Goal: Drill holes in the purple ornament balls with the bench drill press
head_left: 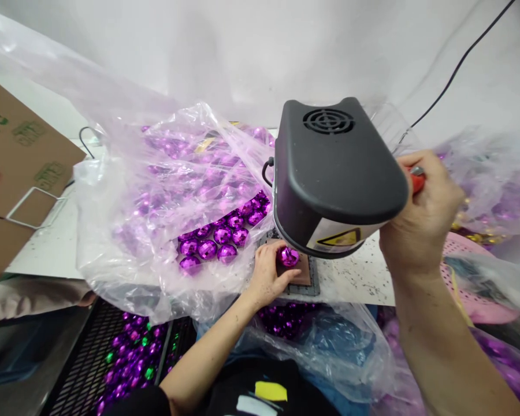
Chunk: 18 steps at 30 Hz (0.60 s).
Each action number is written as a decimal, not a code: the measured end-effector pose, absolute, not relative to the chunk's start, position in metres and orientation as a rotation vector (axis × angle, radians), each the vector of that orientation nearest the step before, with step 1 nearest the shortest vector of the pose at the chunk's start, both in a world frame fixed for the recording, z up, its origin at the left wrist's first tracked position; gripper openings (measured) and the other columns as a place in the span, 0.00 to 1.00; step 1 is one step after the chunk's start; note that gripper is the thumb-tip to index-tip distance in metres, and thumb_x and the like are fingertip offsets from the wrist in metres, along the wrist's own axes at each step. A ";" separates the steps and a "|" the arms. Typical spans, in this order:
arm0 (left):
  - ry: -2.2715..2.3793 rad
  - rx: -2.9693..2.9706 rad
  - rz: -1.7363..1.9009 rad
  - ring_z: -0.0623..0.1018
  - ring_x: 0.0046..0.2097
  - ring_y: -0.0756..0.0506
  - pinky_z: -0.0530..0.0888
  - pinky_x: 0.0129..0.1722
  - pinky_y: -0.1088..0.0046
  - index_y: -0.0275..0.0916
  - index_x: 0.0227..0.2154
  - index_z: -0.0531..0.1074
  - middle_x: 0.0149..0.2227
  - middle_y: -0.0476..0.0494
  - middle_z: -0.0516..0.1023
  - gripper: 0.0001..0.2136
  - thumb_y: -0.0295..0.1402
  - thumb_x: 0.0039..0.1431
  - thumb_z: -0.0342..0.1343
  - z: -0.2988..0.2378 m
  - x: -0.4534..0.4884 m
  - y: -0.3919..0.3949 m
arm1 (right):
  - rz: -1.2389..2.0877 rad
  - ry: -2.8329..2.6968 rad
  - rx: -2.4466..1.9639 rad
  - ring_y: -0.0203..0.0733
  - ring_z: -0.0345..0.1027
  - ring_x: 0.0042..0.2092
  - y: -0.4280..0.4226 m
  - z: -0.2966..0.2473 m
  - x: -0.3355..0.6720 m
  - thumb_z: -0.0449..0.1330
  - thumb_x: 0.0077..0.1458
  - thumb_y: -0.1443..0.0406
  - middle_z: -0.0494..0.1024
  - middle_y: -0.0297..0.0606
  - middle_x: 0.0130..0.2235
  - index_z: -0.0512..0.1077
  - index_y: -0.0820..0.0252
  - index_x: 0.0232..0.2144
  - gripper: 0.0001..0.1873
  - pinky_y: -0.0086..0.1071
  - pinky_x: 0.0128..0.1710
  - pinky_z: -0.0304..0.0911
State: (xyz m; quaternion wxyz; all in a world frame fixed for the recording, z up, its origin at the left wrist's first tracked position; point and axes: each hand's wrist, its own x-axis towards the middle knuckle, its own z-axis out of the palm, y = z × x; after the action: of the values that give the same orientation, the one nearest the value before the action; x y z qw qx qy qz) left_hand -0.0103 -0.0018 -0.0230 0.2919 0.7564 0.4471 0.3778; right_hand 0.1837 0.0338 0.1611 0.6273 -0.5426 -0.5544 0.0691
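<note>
Machine [338,164], purple ball [290,257] beside left grip [266,270], perhaps touching

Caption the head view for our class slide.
Left hand at a purple faceted ball; right hand gripping a red handle beside a black machine.

The far wall [242,46] is brightly lit, with faint shadows cast on it; sharp glints are thrown by the purple balls [207,249], while the plastic [489,173] at right is blurred, perhaps by lens distortion.
</note>
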 end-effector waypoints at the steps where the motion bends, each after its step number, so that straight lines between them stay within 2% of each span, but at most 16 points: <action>1: 1.214 1.985 1.004 0.72 0.59 0.35 0.62 0.64 0.52 0.39 0.56 0.67 0.54 0.36 0.76 0.24 0.39 0.60 0.64 -0.022 -0.009 -0.001 | 0.145 -1.266 -1.248 0.26 0.54 0.29 0.034 0.161 0.184 0.58 0.59 0.45 0.62 0.29 0.25 0.67 0.62 0.29 0.25 0.26 0.31 0.50; 6: 1.246 1.963 0.970 0.71 0.60 0.35 0.60 0.65 0.49 0.40 0.56 0.68 0.53 0.36 0.76 0.20 0.39 0.64 0.60 -0.019 -0.005 0.001 | 0.090 -1.267 -1.267 0.25 0.55 0.30 0.035 0.160 0.185 0.61 0.58 0.53 0.63 0.28 0.26 0.68 0.62 0.30 0.17 0.26 0.34 0.51; 11: 1.241 1.983 0.894 0.71 0.61 0.35 0.55 0.68 0.45 0.39 0.57 0.67 0.56 0.35 0.75 0.20 0.38 0.65 0.58 -0.022 -0.005 0.001 | 0.077 -1.282 -1.291 0.25 0.52 0.29 0.031 0.161 0.185 0.61 0.59 0.54 0.61 0.28 0.25 0.68 0.62 0.30 0.16 0.27 0.33 0.50; 16: 1.213 1.955 0.869 0.71 0.61 0.35 0.50 0.71 0.44 0.42 0.57 0.68 0.56 0.37 0.75 0.18 0.39 0.67 0.56 -0.025 -0.006 0.000 | -0.228 -1.253 -1.303 0.29 0.58 0.29 0.011 0.148 0.178 0.58 0.61 0.51 0.68 0.31 0.28 0.72 0.57 0.31 0.16 0.29 0.31 0.55; 18: 1.194 1.933 0.866 0.71 0.61 0.35 0.47 0.72 0.44 0.43 0.58 0.68 0.55 0.38 0.76 0.19 0.39 0.66 0.56 -0.023 -0.006 0.000 | -0.410 -1.224 -1.288 0.32 0.59 0.28 0.000 0.134 0.178 0.58 0.60 0.49 0.65 0.33 0.26 0.74 0.53 0.30 0.17 0.33 0.30 0.58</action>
State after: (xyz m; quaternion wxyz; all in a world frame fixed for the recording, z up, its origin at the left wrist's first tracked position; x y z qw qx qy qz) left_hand -0.0063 -0.0002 -0.0235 0.3478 0.7453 0.4606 0.3339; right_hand 0.1778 0.0002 0.1344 0.6122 -0.5586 -0.5307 -0.1775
